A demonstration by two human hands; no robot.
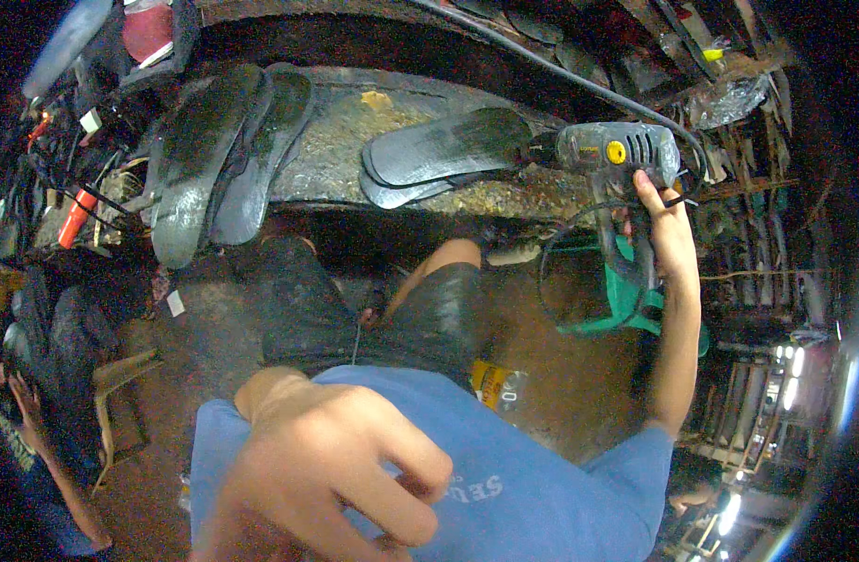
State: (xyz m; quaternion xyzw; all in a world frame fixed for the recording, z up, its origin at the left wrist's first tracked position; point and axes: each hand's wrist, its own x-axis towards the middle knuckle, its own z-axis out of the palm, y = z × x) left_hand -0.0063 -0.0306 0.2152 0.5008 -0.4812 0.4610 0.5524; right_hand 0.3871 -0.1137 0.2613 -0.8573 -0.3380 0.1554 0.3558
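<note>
At two o'clock, grey plastic heat gun (591,140) with round yellow knob (617,151), right hand (673,234) wrapped round it; nozzle (543,148) faces black, rubbery, shoe-shaped soles (448,150) near twelve. Toward seven, left hand (322,459) curled; contents I can't tell. Nozzle lingering close could scorch soles, I judge.

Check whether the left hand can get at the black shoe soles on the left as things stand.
Probably yes: the left hand is up near the camera, and nothing visible blocks those black shoe soles; the heat gun, in the right hand, is well off to the right.
</note>
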